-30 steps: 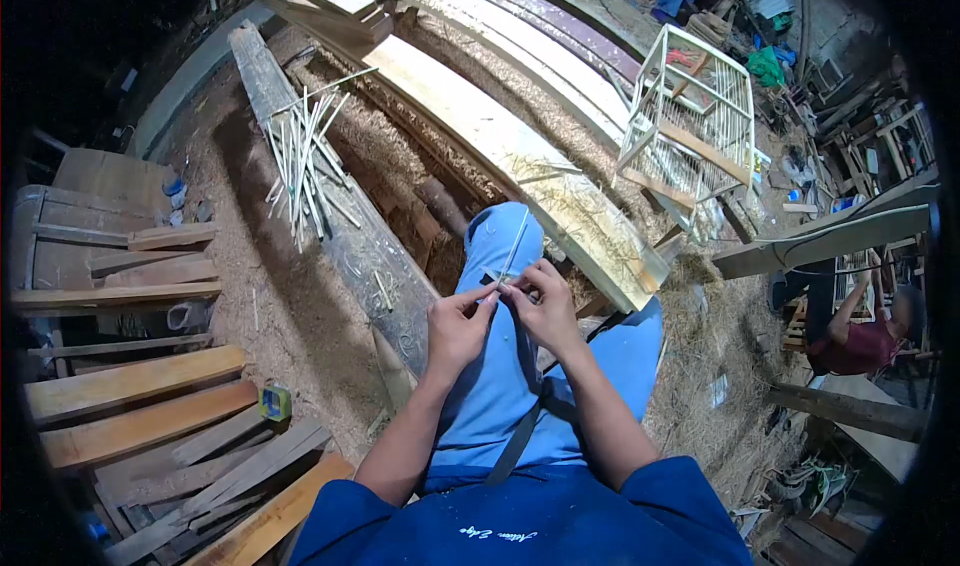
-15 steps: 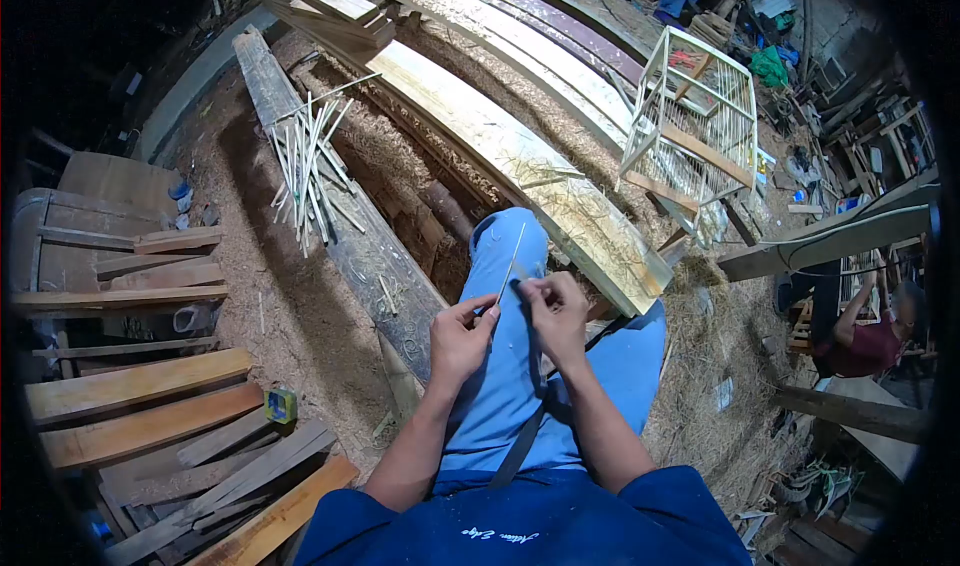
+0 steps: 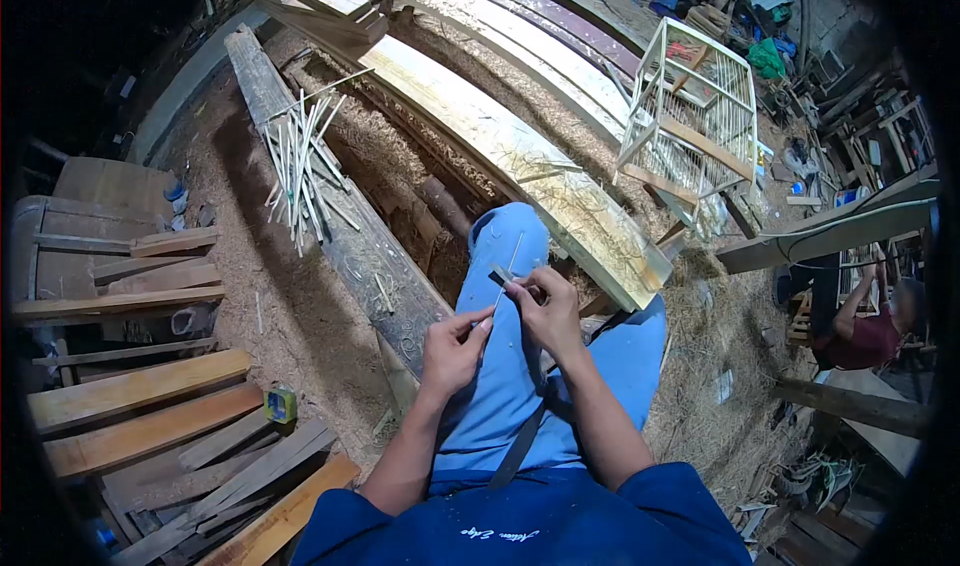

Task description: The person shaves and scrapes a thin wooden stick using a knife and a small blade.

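Note:
My left hand (image 3: 457, 354) pinches a thin stick (image 3: 516, 250) between thumb and fingers, above my left thigh. The stick slants up and away over my knee. In my right hand (image 3: 549, 313) is a small dark flat blade (image 3: 501, 275), gripped between thumb and fingers. That blade lies at the stick, a short way beyond the left fingertips; whether it touches is too small to tell. A loose pile of thin pale sticks (image 3: 297, 171) rests on the grey weathered board (image 3: 375, 256) to the left.
A long pale plank (image 3: 470, 131) runs away from my right knee. On the right stands a white barred cage (image 3: 655, 86). Cut boards (image 3: 150, 381) and a yellow tape measure (image 3: 280, 405) lie at left. Another person (image 3: 865, 336) sits at far right; shavings cover the ground.
The blade, blurred before, now shows clearly. My right hand has shifted slightly left and down, and the left hand slightly left and down with the stick. The view has shifted a little.

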`<state>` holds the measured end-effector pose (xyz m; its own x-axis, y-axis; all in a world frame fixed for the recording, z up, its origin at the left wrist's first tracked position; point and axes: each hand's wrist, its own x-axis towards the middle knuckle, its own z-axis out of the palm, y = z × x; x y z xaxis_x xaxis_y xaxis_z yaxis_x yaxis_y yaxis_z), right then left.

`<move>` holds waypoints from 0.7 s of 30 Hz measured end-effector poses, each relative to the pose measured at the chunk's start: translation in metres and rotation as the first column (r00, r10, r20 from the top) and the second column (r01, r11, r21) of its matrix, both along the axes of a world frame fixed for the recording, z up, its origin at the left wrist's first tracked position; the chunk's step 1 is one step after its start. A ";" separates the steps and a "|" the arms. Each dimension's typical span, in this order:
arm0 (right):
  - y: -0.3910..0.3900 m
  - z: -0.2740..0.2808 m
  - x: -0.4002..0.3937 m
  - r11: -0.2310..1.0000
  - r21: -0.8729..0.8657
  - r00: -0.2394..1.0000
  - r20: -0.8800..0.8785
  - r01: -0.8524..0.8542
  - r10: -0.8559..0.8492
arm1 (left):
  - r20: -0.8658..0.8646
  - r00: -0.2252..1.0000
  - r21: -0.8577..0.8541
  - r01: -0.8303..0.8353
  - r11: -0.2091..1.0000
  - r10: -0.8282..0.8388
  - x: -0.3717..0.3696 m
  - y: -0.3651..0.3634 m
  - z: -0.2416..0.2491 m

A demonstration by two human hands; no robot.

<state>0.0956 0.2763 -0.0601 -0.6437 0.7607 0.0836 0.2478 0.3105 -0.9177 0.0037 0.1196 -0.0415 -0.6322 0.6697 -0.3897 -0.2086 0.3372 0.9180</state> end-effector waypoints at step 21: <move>0.002 0.010 0.003 0.988 -0.057 0.988 0.048 -0.143 0.146 | -0.047 0.999 -0.072 0.022 0.997 -0.025 -0.010 -0.014 0.003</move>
